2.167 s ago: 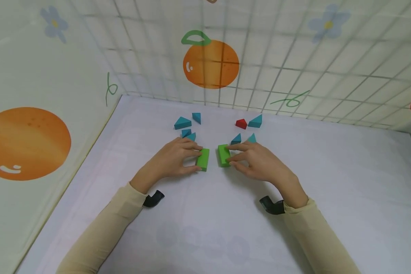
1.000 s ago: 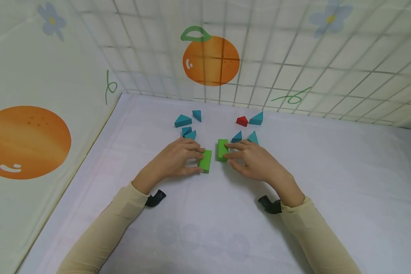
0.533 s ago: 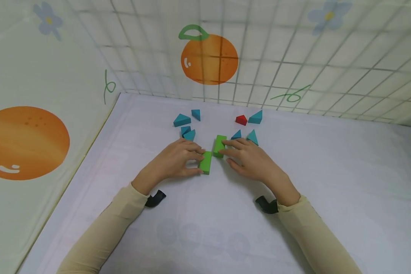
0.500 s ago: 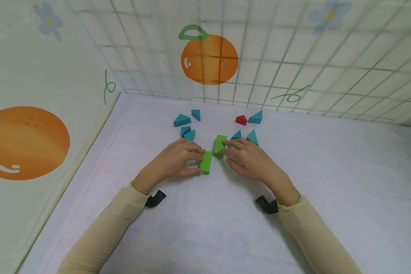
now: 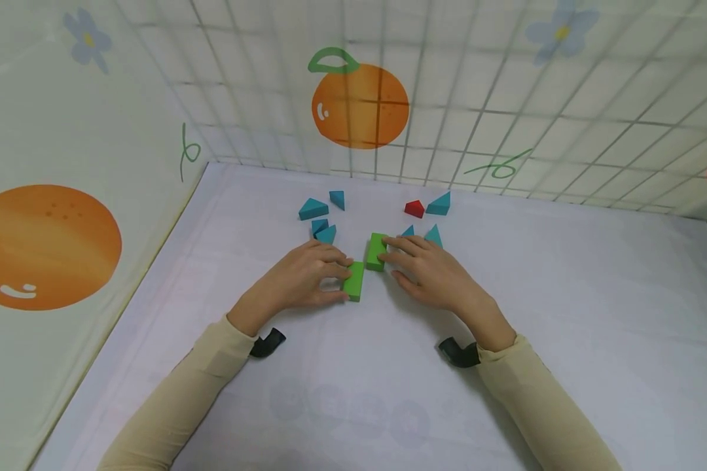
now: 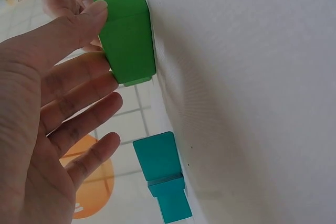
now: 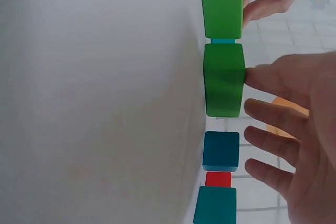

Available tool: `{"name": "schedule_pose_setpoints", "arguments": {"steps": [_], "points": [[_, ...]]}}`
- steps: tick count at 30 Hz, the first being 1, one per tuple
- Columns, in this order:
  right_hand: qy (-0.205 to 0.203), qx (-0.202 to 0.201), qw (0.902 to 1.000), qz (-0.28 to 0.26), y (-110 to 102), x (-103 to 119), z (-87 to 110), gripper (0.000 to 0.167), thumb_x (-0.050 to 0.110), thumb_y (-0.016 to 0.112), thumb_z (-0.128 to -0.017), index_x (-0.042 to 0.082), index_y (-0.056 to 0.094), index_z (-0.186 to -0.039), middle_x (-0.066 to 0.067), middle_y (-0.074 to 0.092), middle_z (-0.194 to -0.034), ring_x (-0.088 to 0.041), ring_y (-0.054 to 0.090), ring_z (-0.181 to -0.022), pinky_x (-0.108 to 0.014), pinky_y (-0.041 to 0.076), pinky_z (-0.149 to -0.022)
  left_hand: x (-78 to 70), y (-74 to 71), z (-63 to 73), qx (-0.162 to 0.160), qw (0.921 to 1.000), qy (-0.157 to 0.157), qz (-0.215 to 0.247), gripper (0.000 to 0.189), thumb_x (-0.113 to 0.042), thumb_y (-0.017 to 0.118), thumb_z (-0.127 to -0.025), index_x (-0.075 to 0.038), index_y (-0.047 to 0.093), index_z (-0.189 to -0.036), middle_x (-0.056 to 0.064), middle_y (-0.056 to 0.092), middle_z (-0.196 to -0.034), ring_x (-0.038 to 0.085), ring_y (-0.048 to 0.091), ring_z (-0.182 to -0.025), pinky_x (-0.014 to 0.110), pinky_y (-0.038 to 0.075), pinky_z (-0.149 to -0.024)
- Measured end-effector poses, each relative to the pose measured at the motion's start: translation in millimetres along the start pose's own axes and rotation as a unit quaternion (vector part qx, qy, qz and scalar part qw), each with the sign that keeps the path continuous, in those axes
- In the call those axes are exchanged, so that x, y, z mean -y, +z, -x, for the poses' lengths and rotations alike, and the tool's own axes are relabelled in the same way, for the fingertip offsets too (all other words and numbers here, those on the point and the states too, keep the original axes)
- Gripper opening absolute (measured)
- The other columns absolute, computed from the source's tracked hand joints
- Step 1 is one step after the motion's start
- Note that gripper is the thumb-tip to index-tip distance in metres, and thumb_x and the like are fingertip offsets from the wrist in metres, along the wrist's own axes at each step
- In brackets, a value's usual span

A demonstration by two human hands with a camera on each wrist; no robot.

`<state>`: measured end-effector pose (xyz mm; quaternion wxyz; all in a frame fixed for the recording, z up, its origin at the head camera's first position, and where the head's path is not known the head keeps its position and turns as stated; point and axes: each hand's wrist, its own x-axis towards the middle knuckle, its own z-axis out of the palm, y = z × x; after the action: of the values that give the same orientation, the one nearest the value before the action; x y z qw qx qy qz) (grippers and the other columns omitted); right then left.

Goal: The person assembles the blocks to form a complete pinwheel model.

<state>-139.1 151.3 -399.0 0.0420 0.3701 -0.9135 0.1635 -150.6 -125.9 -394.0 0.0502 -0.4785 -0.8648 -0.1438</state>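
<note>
First, head view: on the worktop [image 5: 353, 405], the left green block [image 5: 356, 282] lay just right of the left grip [image 5: 297, 275]; the right green block [image 5: 375, 251], set farther out, lay just left of the right grip [image 5: 430, 273]. Long axes ran roughly fore-and-aft, each block nearest its own grip.

Left wrist view: thumb and fingertips rested on the block's upper side, extended.

Right wrist view: fingers spread, wrapped round nothing; couldn't tell whether the thumb touched.

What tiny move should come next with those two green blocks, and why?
Perhaps the right hand should draw the right green block slightly toward the person, level with the left green block. The two look staggered: the right one sits farther away, and both are within the hands' touch.
</note>
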Motion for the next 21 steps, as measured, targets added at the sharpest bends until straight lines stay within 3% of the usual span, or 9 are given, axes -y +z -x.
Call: {"name": "schedule_pose_setpoints", "arguments": {"steps": [21], "points": [[-0.002, 0.005, 1.0000, -0.005, 4, -4, 1.4, 0.038, 0.016, 0.064, -0.093, 0.013, 0.062, -0.131, -0.008, 0.051, -0.146, -0.031, 0.048, -0.132, -0.051, 0.040, -0.109, -11.4, 7.8, -6.3, -0.001, 0.9995, 0.032, -0.005, 0.033, -0.040, 0.080, -0.081, -0.015, 0.078, -0.102, 0.000, 0.072, -0.113, 0.018, 0.063, -0.108, 0.037, 0.049, -0.094]]}}
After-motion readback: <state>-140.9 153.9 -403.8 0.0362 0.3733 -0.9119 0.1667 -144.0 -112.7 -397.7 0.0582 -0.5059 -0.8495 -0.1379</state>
